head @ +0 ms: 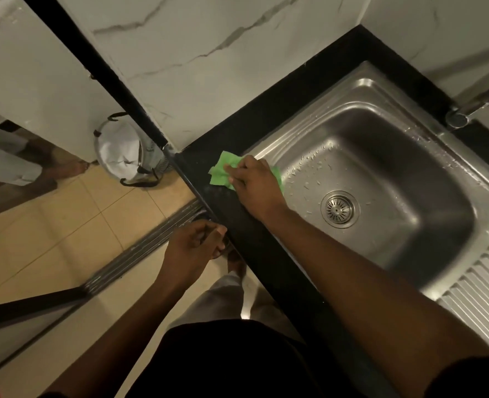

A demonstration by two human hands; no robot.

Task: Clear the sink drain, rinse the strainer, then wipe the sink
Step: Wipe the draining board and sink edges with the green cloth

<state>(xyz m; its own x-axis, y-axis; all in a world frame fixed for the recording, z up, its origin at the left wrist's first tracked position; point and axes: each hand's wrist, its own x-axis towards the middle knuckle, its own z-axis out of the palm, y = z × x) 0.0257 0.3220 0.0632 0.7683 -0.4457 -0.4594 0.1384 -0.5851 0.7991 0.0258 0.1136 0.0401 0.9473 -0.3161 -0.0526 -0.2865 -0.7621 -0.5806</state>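
A stainless steel sink point(426, 173) sits in a black counter point(269, 254), its basin speckled with water drops. The round metal strainer point(339, 208) lies seated in the drain at the basin's bottom. My right hand point(254, 188) presses a green cloth point(223, 172) flat on the counter at the sink's left rim. My left hand point(194, 248) hangs loosely curled beside the counter's front edge, over the floor, with nothing visible in it.
A tap point(467, 110) stands at the sink's far right corner. A ribbed drainboard point(478, 294) flanks the basin. A lined waste bin point(122, 150) stands on the tiled floor by the marble wall. Another person's feet point(65, 170) show at left.
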